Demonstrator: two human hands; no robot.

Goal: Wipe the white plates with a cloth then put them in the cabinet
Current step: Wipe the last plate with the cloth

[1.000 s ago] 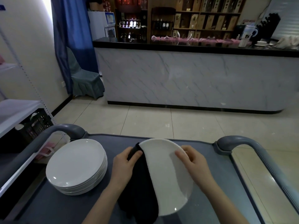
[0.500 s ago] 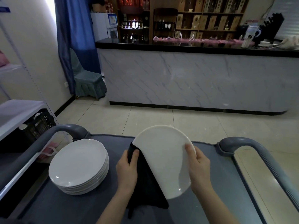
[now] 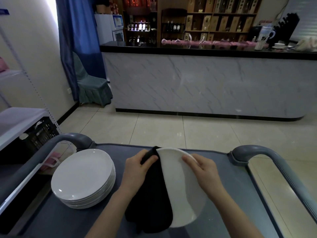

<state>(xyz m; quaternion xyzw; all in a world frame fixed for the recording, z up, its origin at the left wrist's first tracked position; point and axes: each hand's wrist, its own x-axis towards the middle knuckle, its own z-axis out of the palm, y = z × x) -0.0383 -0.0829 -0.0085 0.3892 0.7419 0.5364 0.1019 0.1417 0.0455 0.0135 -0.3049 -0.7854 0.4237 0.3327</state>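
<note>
Plate [image 3: 184, 189] gripped at its rim by right hand [image 3: 204, 170]; left hand [image 3: 137, 170] clutches black cloth [image 3: 152, 201] against it

Straight ahead runs a long bar counter [image 3: 205, 83] with a pale marbled front and black top, wooden shelving [image 3: 219, 19] of bottles and boxes behind it. Beige floor tiles [image 3: 171, 131] gleam softly, while a blue curtain [image 3: 80, 40] hangs at left above a grey-green covered chair [image 3: 91, 85], bright light spilling past a cream wall [image 3: 34, 57]
</note>
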